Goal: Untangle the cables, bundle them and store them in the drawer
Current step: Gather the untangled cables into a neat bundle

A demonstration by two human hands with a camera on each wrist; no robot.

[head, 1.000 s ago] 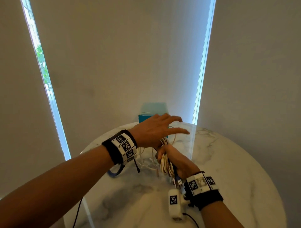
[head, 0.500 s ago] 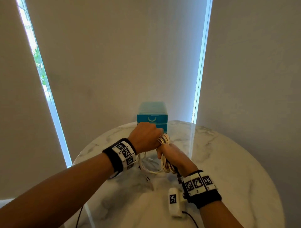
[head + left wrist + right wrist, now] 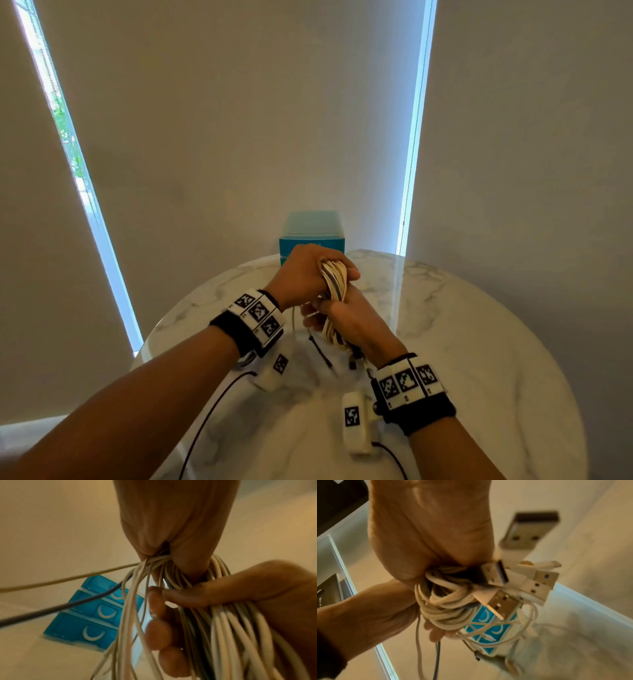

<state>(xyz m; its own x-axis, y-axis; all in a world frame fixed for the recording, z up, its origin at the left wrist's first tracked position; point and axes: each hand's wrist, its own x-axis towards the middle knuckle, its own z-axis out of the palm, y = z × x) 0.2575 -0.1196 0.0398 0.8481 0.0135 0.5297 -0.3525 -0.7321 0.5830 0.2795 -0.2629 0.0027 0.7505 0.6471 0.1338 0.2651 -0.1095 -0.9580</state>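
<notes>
Bundling step now, both hands, left hand (image 3: 301, 274) and right hand (image 3: 356, 322), clenched round the cable coil (image 3: 334, 284); next is probably tucking loose ends, then the drawer unit (image 3: 311, 236) just beyond

You have no readable words, brand names or numbers here. The only signs are black-and-white square code markers on your left wristband (image 3: 257, 313) and right wristband (image 3: 407, 382), none decipherable as text.

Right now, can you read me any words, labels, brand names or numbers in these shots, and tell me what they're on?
None can be read.
Wristbands: black-and-white square marker patterns, no letters.
Blue drawer unit: only white curved handles.
USB plugs: no print visible, blurred.
</notes>
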